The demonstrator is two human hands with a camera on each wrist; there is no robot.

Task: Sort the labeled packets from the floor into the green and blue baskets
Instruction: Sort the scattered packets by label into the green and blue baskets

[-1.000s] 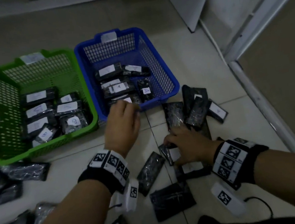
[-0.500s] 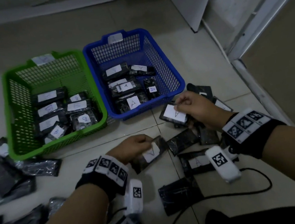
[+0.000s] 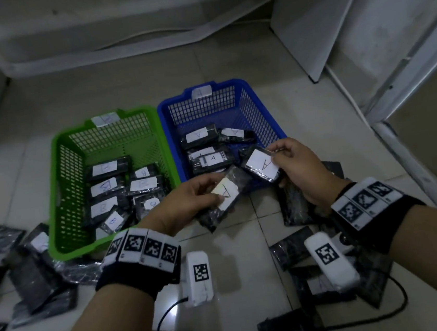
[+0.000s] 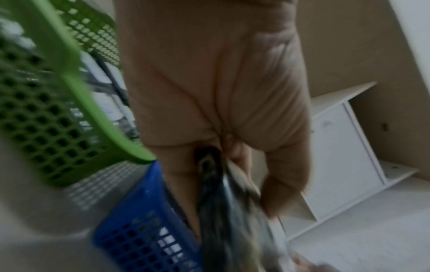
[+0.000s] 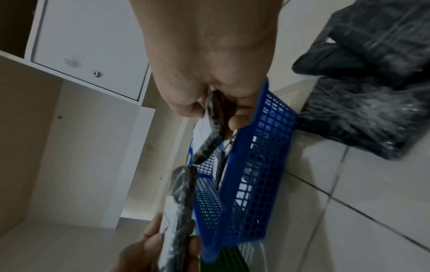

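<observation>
My left hand (image 3: 201,194) pinches a black packet with a white "A" label (image 3: 225,196) just in front of the blue basket's near rim. My right hand (image 3: 290,162) pinches a second black packet labelled "A" (image 3: 262,164) over the front right corner of the blue basket (image 3: 263,111). That basket holds several "A" packets (image 3: 212,159). To its left, the green basket (image 3: 61,183) holds several "B" packets (image 3: 105,186). The left wrist view shows my left hand (image 4: 232,174) gripping its packet (image 4: 221,211); the right wrist view shows my right hand (image 5: 216,108) on its packet (image 5: 213,132).
Loose black packets lie on the tiled floor at the left (image 3: 27,268) and under my right wrist (image 3: 296,211). A black cable (image 3: 391,309) trails across the floor at the lower right. White cabinet panels (image 3: 312,18) stand behind the baskets.
Both hands have lifted from the floor with a packet each and moved toward the blue basket. The camera has tilted up, showing more of the cabinet.
</observation>
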